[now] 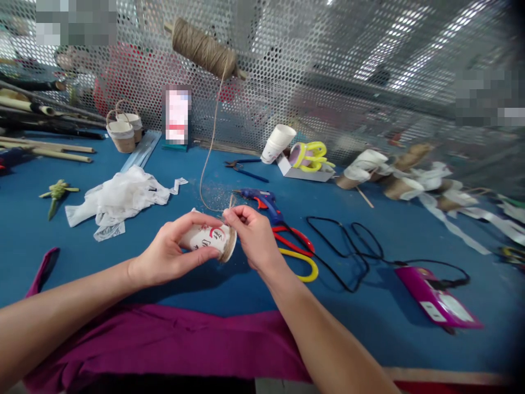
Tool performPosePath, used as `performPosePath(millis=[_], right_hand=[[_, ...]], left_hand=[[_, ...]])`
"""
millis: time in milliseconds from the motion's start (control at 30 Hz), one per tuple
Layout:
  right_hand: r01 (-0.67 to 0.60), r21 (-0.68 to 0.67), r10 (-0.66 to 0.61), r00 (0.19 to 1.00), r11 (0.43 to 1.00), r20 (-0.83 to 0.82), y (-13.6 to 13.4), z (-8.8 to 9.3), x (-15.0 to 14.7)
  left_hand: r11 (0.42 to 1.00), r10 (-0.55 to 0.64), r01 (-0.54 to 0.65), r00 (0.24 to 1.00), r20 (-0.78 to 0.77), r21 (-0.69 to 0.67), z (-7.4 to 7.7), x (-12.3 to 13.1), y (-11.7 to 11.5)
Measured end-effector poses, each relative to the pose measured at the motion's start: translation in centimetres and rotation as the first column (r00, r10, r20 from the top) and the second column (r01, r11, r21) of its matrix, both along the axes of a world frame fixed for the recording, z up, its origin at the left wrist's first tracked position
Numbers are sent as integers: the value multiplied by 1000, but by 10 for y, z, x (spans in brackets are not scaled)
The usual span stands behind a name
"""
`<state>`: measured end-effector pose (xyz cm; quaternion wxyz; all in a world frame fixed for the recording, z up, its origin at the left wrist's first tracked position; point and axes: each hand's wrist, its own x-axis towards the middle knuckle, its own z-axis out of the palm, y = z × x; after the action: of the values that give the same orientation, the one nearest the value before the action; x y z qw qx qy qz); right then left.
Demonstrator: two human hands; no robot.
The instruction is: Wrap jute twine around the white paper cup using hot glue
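My left hand (172, 249) is wrapped round a printed white paper cup (203, 238), which lies tilted on its side in the air above the table. Brown twine is wound round the cup's right end. My right hand (252, 232) pinches the twine (212, 139) close to that wound end. From there the strand loops up to a large spool of twine (204, 48) on a rod. Just behind my right hand lies a blue glue gun (262, 200). Scissors (297, 265) with red and yellow handles lie partly under my right forearm.
Crumpled white material (127, 197) lies left, near two small twine-wrapped baskets (122, 137). Pliers (248, 168), stacked paper cups (279, 143) and a white box (305, 172) stand behind. A black cord runs to a purple power strip (437, 298) at right. Perforated metal closes off the back.
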<state>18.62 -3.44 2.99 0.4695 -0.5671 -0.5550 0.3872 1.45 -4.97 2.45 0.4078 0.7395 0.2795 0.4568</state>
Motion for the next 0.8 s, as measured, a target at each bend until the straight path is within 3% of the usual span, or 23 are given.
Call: performPosePath(millis=[167, 267, 433, 533, 667, 800], right_hand=[[5, -15, -5, 1000, 1000, 16, 2, -4, -1], [3, -23, -2, 1000, 1000, 23, 5, -7, -1], [-14, -41, 15, 999, 999, 38, 8, -10, -1], [-25, -44, 27, 999, 999, 45, 9, -11, -2], [-32, -26, 33, 998, 999, 58, 10, -10, 1], [26, 59, -29, 998, 998, 56, 7, -3, 5]], left_hand=[[999, 2, 0, 1000, 29, -49, -1, 0, 1], [985, 23, -3, 993, 113, -173, -1, 3, 3], [888, 94, 69, 940, 328, -454, -2, 8, 6], [833, 113, 130, 911, 397, -538, -1, 8, 7], [866, 91, 121, 916, 391, -485, 1, 7, 5], [925, 169, -33, 928, 332, -380, 0, 6, 7]])
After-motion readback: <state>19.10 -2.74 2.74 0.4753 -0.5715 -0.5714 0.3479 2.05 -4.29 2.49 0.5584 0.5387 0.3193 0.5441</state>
